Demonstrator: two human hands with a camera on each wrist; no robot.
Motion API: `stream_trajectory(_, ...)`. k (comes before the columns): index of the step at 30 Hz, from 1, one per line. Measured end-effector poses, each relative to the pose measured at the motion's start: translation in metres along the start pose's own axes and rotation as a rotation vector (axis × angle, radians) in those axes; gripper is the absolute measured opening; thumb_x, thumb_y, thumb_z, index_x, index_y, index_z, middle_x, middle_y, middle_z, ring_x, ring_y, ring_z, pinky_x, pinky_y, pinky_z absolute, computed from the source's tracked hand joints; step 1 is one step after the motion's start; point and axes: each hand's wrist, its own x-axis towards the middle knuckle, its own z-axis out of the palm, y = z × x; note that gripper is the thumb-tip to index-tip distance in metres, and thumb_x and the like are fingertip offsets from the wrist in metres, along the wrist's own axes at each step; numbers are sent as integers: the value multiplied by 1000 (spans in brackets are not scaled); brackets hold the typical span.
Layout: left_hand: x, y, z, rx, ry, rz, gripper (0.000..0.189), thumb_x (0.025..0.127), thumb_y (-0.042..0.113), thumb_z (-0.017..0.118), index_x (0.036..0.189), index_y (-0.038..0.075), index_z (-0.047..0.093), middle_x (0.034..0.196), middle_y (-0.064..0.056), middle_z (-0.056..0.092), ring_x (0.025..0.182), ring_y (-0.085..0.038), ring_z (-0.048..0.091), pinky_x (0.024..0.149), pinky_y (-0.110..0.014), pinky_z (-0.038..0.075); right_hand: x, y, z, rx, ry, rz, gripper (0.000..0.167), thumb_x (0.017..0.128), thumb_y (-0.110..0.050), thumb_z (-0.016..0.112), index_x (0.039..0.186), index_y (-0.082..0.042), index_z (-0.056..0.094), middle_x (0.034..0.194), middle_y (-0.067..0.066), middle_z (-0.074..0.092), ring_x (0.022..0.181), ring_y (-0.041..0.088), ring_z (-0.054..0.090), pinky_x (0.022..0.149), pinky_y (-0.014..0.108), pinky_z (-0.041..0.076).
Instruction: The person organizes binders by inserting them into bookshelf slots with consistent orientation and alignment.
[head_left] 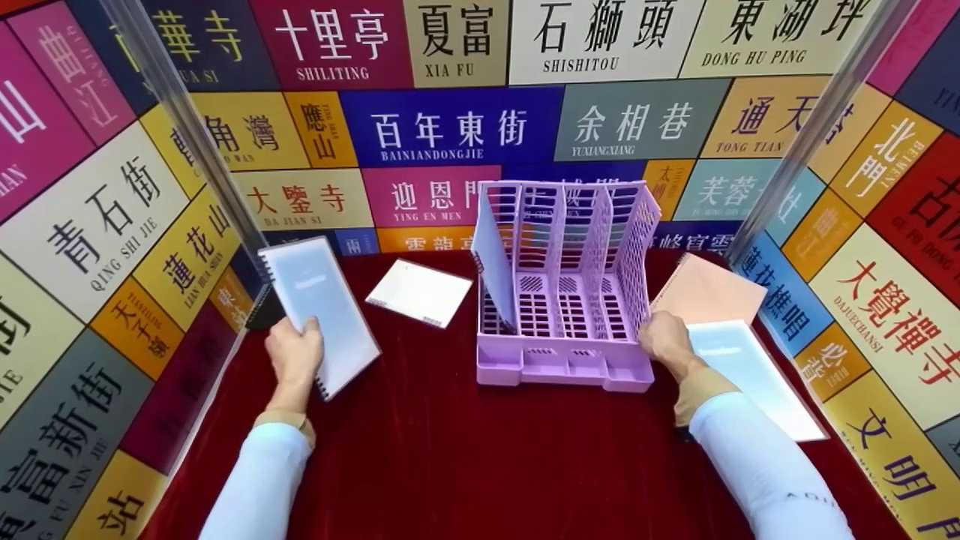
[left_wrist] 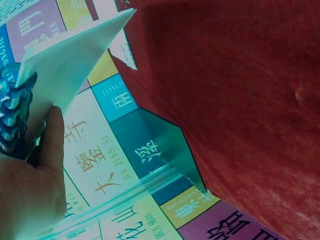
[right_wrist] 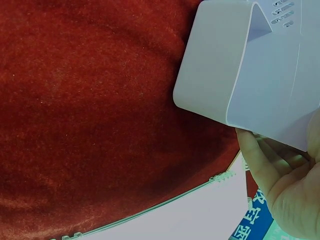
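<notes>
My left hand (head_left: 295,351) grips a light blue spiral notebook (head_left: 322,300) by its bound edge, holding it raised and tilted. In the left wrist view the thumb lies along the notebook's pale cover (left_wrist: 62,75), near the dark coils. A purple file rack (head_left: 562,367) with upright dividers stands at centre right. My right hand (head_left: 667,341) holds the rack's right side near the front; the right wrist view shows its fingers (right_wrist: 257,157) under the lower edge of the rack wall (right_wrist: 270,95). Another blue spiral notebook (head_left: 493,262) leans in the rack's leftmost compartment.
A white spiral notebook (head_left: 420,294) lies left of the rack. On the right, a peach notebook (head_left: 709,289) and a light blue one (head_left: 754,371) overlap. A dark notebook (head_left: 264,309) is at the far left. Sign-printed panels (head_left: 450,127) enclose the red cloth (head_left: 480,457).
</notes>
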Motion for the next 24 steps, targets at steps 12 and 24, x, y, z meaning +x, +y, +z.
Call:
stream_trajectory(12, -12, 13, 12, -9, 74, 97, 25, 84, 27, 55, 91, 4, 64, 85, -19, 64, 78, -34, 58, 70, -43, 45, 1, 0, 1, 5, -28, 20, 20, 82, -16, 43, 77, -2, 57, 79, 17, 59, 73, 32, 55, 64, 42, 45)
stream_trajectory(24, -23, 27, 20, -94, 98, 127, 24, 84, 24, 56, 94, 5, 65, 86, -18, 65, 76, -32, 60, 68, -41, 47, 1, 1, 1, -15, -16, -4, 24, 84, -16, 41, 76, -1, 57, 79, 19, 59, 73, 33, 55, 66, 45, 44)
